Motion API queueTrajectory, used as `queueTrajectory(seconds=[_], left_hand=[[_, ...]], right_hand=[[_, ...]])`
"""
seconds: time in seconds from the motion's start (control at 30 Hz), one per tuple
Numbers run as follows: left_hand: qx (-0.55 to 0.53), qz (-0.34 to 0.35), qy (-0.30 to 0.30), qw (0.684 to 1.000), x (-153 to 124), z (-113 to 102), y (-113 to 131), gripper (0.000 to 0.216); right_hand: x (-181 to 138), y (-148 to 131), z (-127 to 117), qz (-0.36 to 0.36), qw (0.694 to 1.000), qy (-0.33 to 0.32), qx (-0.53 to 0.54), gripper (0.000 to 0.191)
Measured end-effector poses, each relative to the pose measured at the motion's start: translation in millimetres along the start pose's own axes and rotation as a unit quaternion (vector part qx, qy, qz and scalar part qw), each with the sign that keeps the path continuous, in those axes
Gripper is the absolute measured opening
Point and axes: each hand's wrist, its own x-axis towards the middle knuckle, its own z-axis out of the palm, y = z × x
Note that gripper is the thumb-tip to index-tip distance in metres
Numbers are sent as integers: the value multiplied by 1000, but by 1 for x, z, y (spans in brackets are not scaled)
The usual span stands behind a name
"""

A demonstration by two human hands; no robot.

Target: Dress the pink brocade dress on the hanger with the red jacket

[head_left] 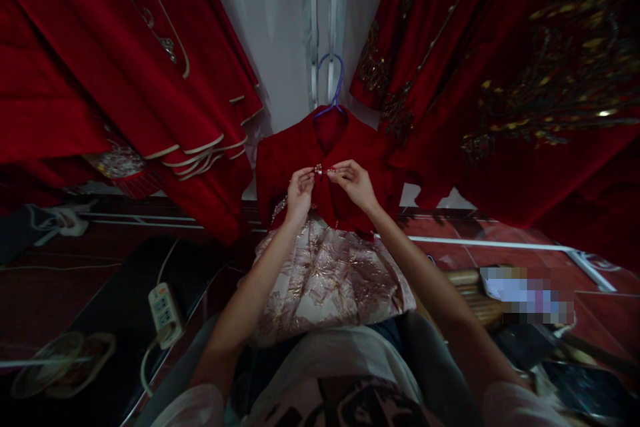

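Observation:
A small red jacket (pixel 283 150) with a pinkish-gold brocade skirt (pixel 330 267) below it hangs in front of me on a purple hanger (pixel 339 83). At the front opening, under the collar, sits a shiny beaded fastener (pixel 319 170). My left hand (pixel 301 192) pinches its left side. From the other side, my right hand (pixel 354 183) closes thumb and fingers on its right end. The fingertips hide part of the fastener, and I cannot tell whether its two sides are joined.
Red garments with pale trim (pixel 200 140) hang at left; gold-embroidered ones (pixel 575 80) hang at right. White rack poles (pixel 314 27) rise behind the jacket. A power strip (pixel 165 313) lies on a black surface at lower left. A wooden seat (pixel 470 293) stands at right.

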Motion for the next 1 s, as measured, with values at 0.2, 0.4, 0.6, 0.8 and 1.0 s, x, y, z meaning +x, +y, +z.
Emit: queueTrajectory(seconds=[0.2,0.4,0.6,0.8,1.0], left_hand=[[-55,-14,-50,997,6,3,3,26],[-23,17,-57,998,11,1,12,19],[9,2,-52,999,7,-1,28,22],[32,11,-43,998,5,1,32,21],[40,9,-35,999,7,3,34,19]], right_hand=[[3,-5,-6,-42,998,-36,-13,27],[2,-9,-6,-47,998,-29,-38,26],[-3,-11,1,-59,997,0,-58,27],[-4,-7,3,-61,997,8,-54,29],[-1,-7,-1,-63,997,5,-53,30]])
